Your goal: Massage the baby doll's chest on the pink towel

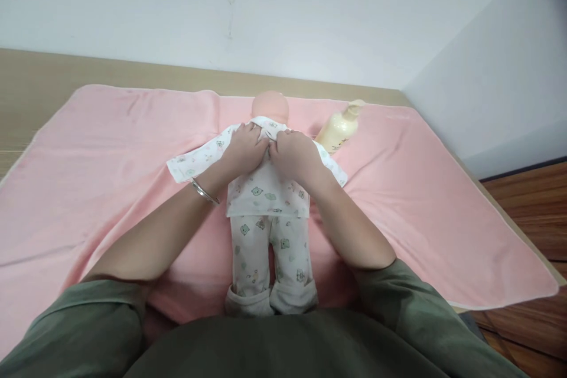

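Note:
A baby doll (pixel 270 107) lies stretched out, its bald head pointing away from me; its face is not visible. It wears a white baby shirt (pixel 270 195) and matching trousers (pixel 290 248), both printed with small animal figures. The shirt's sleeves spread out to either side. My left hand (pixel 245 146) and my right hand (pixel 295 153) meet at the shirt's neck opening, thumbs almost touching. Each is closed on the fabric there, pinching it near the collar. What lies under my fingertips is hidden. A bracelet (pixel 204 191) circles my left wrist.
Under the doll, a pink blanket (pixel 398 189) with some folds covers most of the wooden table (pixel 39 71). A pale yellow pump bottle (pixel 339 129) leans or lies just right of the doll's shoulder. White walls (pixel 310 18) rise behind and at the right.

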Tool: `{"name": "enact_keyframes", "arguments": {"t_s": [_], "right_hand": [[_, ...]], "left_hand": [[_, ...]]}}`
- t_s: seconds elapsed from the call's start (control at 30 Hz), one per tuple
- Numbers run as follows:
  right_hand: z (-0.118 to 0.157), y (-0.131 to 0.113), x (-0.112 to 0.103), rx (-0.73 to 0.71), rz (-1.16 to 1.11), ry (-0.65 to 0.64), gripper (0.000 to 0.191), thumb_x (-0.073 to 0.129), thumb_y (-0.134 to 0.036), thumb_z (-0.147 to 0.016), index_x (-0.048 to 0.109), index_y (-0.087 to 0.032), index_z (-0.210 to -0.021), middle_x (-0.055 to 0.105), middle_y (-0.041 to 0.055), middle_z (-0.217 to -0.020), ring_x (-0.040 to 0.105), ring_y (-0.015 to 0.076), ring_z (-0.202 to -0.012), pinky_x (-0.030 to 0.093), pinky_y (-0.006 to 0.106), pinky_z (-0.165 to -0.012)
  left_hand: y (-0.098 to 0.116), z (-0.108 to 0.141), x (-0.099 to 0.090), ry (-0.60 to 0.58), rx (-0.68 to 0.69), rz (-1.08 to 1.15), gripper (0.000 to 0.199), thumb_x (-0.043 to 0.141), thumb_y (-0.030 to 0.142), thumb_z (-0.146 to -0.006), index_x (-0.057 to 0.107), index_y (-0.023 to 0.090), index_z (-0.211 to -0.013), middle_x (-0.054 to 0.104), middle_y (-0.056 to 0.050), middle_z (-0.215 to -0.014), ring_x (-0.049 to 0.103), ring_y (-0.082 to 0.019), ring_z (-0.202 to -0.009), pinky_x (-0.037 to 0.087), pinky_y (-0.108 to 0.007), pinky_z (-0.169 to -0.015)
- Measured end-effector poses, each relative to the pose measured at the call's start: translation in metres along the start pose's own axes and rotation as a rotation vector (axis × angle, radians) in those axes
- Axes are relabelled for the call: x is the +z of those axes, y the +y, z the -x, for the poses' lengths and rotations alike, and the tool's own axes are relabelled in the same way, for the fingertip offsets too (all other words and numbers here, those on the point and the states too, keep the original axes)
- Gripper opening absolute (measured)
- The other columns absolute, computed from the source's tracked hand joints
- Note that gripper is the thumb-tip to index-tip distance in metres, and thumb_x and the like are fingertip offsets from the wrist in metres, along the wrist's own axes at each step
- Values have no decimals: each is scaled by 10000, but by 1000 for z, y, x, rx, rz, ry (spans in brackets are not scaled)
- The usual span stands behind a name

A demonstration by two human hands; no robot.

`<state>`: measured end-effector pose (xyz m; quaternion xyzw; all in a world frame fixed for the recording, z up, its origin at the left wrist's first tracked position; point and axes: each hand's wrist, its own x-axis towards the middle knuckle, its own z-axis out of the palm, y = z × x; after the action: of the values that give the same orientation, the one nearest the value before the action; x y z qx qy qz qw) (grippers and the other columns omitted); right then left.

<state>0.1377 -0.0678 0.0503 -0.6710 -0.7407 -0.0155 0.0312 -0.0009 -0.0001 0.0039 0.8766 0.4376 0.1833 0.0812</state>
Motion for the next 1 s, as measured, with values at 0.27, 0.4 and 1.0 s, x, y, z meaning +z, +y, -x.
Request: {"name": "enact_keyframes", "arguments": {"t_s": [0.27, 0.4, 1.0], "right_hand": [[-4, 2, -1, 53, -116, -30, 401, 325, -252, -1053, 700, -109, -1039, 732, 198, -1152, 685, 328, -1140, 540, 415, -965], [-13, 12, 6, 56, -197, -38, 444, 305, -319, -1064, 689, -103, -1115, 699, 205, -1272, 644, 354, -1232, 529, 464, -1024], [-27, 20, 26, 83, -333, 15, 625, 328, -388, -1031, 483, -13, -1507, 469, 247, -1623, 416, 393, -1543, 332, 552, -1284]], "left_hand": [[4, 0, 10, 98, -182, 49, 295, 358, 304, -1003, 612, 155, -993, 681, -175, -1102, 603, -308, -1048, 473, -478, -1019], [6, 1, 10, 112, -193, 81, 316, 365, 314, -994, 626, 144, -1051, 688, -184, -1149, 612, -322, -1086, 473, -492, -1044], [6, 1, 11, 128, -201, 131, 446, 369, 311, -993, 664, 96, -1250, 698, -182, -1301, 621, -332, -1239, 455, -503, -1148]]}}
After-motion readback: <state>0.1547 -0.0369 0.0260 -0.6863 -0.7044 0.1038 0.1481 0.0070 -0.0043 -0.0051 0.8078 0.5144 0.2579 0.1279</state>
